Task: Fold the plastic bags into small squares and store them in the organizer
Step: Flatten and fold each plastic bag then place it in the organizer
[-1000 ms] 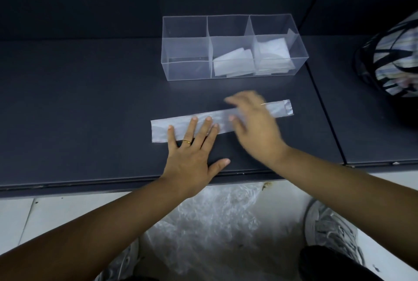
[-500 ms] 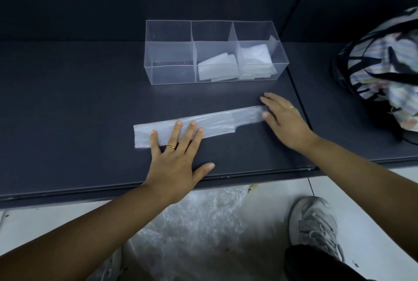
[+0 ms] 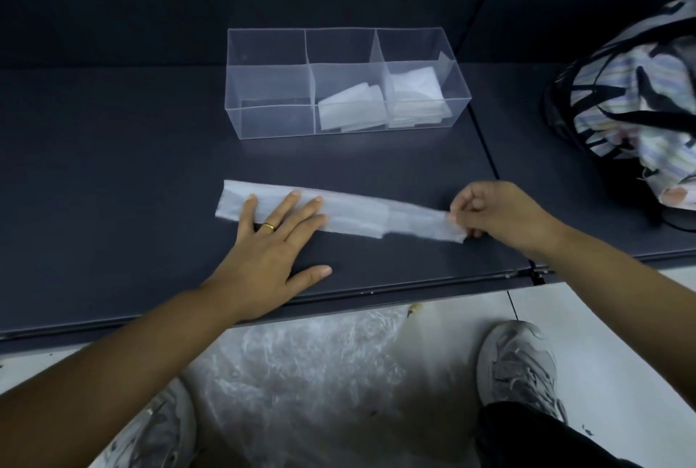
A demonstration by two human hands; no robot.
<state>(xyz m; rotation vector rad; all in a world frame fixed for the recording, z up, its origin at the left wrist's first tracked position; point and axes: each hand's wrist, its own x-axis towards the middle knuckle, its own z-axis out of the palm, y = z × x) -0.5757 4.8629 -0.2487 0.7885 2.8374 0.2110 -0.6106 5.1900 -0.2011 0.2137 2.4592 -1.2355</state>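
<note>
On the dark shelf (image 3: 113, 166) the bag strip (image 3: 357, 209) lay flat; the right hand (image 3: 501, 215) pinched its end, the left hand (image 3: 271, 241) pressed flat-fingered on the other end. Beyond the pinch stood the clear organizer (image 3: 271, 121), folded squares (image 3: 350, 106) inside

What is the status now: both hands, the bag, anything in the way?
Left hand flat, pressing bag strip on table. Right hand pinching strip's right end. Nothing between strip and organizer; its left slot empty.
</note>
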